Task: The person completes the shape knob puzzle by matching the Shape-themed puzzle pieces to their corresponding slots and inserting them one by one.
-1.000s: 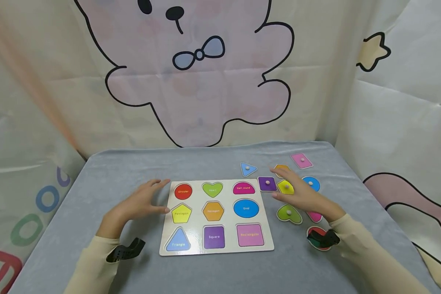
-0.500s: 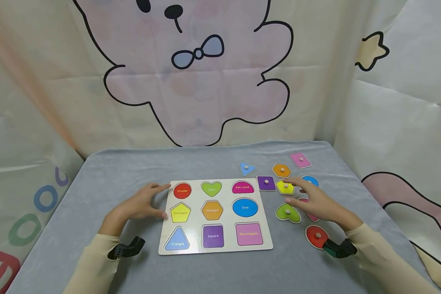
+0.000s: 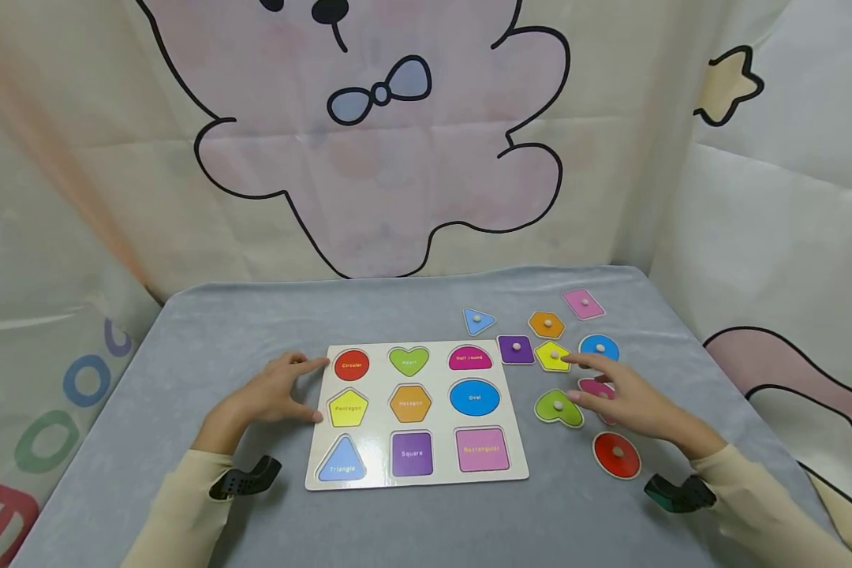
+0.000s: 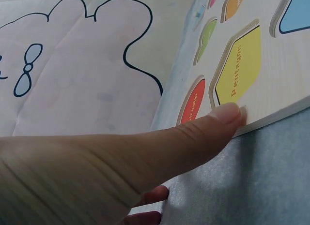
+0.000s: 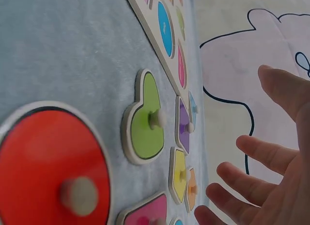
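My left hand [image 3: 268,394] lies at the left edge of a white shape-puzzle board [image 3: 440,479], fingers extended. In the left wrist view its thumb [image 4: 193,138] rests at the board's rim beside the yellow pentagon recess [image 4: 242,65]. My right hand [image 3: 635,402] hovers with spread fingers over the knobbed puzzle pieces and holds nothing. Beneath or near it lie the magenta half-round piece [image 3: 593,387], partly covered, the green heart piece [image 3: 555,409], the yellow pentagon piece [image 3: 548,353] and the red circle piece [image 3: 610,461].
Farther back on the grey cloth [image 3: 270,315] are the purple square piece [image 3: 509,353], blue triangle piece [image 3: 478,325], orange hexagon piece [image 3: 539,330], blue oval piece [image 3: 595,342] and pink rectangle piece [image 3: 577,301]. A printed curtain [image 3: 454,181] hangs behind the table.
My right hand has moved right and toward me, uncovering the orange hexagon, yellow pentagon and red circle pieces. My left hand stays at the board's edge. The head view has tilted slightly.
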Demonstrator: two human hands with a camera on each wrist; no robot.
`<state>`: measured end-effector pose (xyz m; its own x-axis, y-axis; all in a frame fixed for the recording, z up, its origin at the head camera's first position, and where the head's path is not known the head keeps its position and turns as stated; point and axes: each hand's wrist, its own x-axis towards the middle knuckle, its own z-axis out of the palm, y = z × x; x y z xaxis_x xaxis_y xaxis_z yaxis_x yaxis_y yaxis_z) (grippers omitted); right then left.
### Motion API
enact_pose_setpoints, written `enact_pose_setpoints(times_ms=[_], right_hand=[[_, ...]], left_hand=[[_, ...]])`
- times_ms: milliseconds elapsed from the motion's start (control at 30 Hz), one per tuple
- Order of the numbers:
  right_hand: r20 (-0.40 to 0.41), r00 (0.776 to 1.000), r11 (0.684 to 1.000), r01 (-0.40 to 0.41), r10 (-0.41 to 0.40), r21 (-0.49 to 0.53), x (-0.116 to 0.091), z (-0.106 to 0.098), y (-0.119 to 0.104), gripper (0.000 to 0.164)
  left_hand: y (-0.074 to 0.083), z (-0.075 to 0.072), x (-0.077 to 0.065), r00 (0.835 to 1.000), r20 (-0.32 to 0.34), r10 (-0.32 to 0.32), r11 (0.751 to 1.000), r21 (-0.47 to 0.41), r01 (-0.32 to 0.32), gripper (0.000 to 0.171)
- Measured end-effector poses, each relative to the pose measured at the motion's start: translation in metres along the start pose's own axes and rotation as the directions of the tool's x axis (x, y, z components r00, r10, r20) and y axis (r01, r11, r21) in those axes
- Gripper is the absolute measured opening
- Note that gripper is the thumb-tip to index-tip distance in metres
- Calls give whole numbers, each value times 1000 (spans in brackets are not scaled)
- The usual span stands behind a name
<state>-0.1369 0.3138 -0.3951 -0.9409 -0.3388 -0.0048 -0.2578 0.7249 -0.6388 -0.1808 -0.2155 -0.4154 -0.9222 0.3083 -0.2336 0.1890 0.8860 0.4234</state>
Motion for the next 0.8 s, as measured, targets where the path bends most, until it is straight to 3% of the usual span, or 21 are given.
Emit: enact_pose_setpoints(times_ms=[300, 533, 800], right_hand=[[-13, 1000, 999, 16, -16, -43, -18, -10, 6, 54], [18, 999, 999, 39, -39, -17, -38, -11, 18, 58], [84, 996, 999, -21, 18, 37, -55, -14, 33, 52]], left_hand=[[-2, 2, 4, 1000, -8, -4, 1000, 7, 4, 95], [-2, 3, 2, 1000, 2, -8, 1000, 22, 8, 96], [-1, 1, 2, 1000, 7, -9, 1000, 20, 9, 95]])
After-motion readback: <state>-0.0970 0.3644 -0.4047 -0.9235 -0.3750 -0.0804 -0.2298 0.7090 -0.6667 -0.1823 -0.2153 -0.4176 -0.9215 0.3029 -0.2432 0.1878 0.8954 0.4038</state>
